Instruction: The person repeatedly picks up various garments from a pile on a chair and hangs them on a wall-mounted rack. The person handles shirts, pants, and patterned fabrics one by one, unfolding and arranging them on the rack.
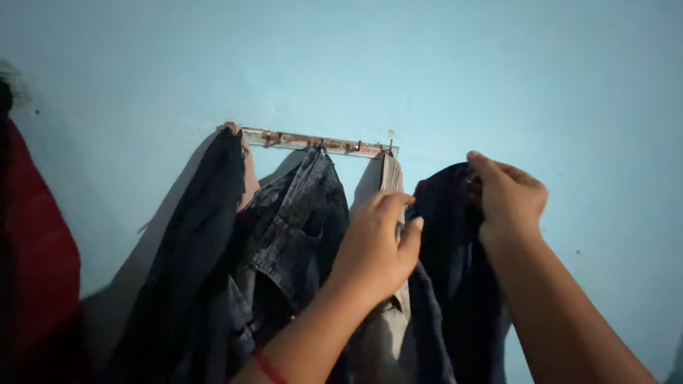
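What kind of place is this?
Probably a room in a home: a rusty hook rail on a light blue wall holds jeans, while both hands grip a dark garment.

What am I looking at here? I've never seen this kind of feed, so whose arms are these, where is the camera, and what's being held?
There is one picture, taken by a camera worn on a person's head; the two bare arms are that person's own. They face a light blue wall with a rusty hook rail. On it hang a dark garment, a pair of grey-blue jeans and a pale beige garment. Both hands grip a dark navy garment near its top edge: the left hand at its left side, the right hand at its upper right. A red cloth hangs at far left.
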